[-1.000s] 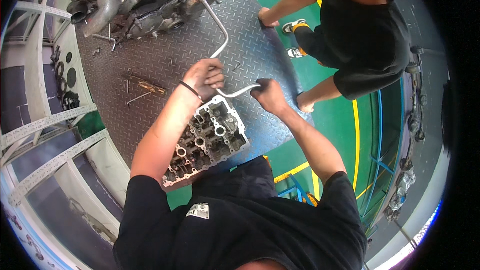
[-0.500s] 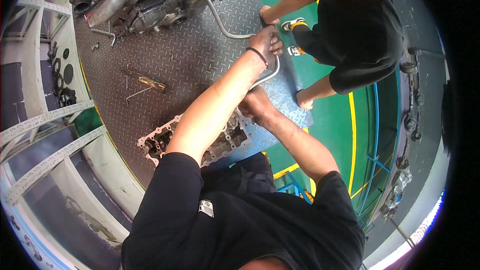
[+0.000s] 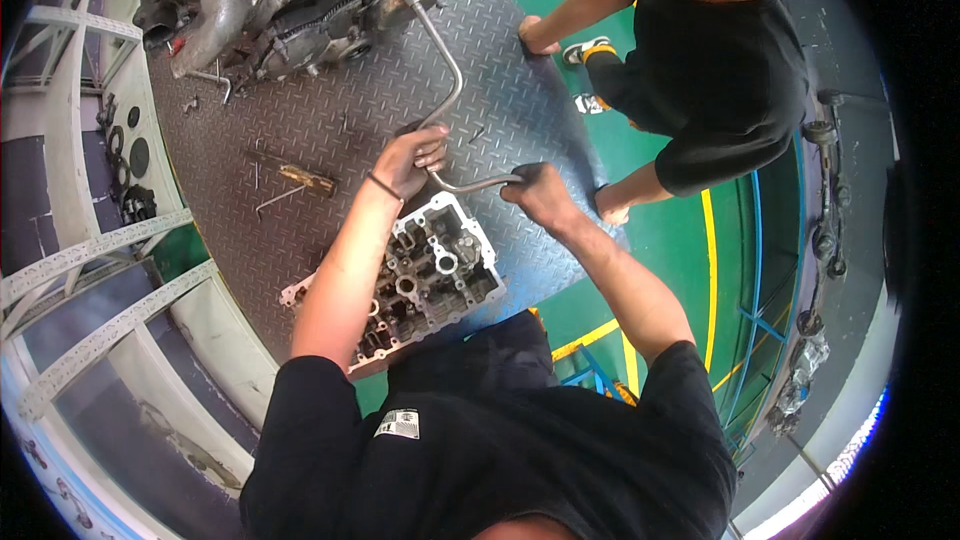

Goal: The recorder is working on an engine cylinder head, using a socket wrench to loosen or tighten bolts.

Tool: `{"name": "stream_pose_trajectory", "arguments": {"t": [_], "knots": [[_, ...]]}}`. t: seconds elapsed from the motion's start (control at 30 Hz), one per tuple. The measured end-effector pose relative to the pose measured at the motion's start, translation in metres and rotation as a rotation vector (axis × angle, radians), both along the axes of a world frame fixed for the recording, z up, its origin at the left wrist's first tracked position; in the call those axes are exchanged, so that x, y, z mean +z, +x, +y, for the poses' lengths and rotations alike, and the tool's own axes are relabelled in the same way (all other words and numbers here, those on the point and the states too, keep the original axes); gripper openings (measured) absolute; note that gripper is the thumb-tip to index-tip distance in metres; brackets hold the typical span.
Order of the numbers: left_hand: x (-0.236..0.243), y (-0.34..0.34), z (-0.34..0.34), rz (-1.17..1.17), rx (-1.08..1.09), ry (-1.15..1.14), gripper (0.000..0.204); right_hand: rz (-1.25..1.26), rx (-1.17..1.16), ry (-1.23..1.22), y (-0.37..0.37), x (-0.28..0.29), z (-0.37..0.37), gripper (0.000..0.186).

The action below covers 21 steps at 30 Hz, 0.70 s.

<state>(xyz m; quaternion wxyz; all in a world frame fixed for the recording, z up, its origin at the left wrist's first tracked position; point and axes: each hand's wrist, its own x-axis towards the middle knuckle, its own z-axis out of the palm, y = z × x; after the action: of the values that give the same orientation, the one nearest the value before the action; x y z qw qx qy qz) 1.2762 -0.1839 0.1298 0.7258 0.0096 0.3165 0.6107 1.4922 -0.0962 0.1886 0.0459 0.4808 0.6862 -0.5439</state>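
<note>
A bent steel speed brace (image 3: pixel 436 38) runs from the engine assembly (image 3: pixel 310 35) at the far side of the table toward me. Its far end meets the engine's right part; the exact contact is too small to make out. My left hand (image 3: pixel 408 160) is closed round the cranked middle of the brace. Farther right, my right hand (image 3: pixel 541 196) grips its near end. Just below both hands lies a cylinder head (image 3: pixel 432 292), partly covered by my left forearm.
Diamond-plate metal covers the table (image 3: pixel 375 90). A wooden-looking piece (image 3: pixel 308 178) and thin L-shaped rods (image 3: pixel 280 201) lie on its left half. At the right edge a co-worker (image 3: pixel 715 60) leans both hands on the table. White shelving frames (image 3: pixel 95 250) stand left.
My left hand has swung left and toward me with the brace's crank. The right hand has shifted slightly right, uncovering more of the cylinder head. The co-worker stays in place.
</note>
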Motion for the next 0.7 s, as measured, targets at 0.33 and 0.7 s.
{"name": "stream_pose_trajectory", "arguments": {"t": [0.33, 0.7], "knots": [[0.105, 0.093, 0.102, -0.245, 0.008, 0.05, 0.038, -0.197, 0.793, 0.532, -0.011, -0.064, -0.023, 0.035], [-0.041, 0.083, 0.139, -0.121, 0.104, -0.2, 0.034, 0.026, -0.124, -0.128, 0.007, 0.058, 0.003, 0.021]]}}
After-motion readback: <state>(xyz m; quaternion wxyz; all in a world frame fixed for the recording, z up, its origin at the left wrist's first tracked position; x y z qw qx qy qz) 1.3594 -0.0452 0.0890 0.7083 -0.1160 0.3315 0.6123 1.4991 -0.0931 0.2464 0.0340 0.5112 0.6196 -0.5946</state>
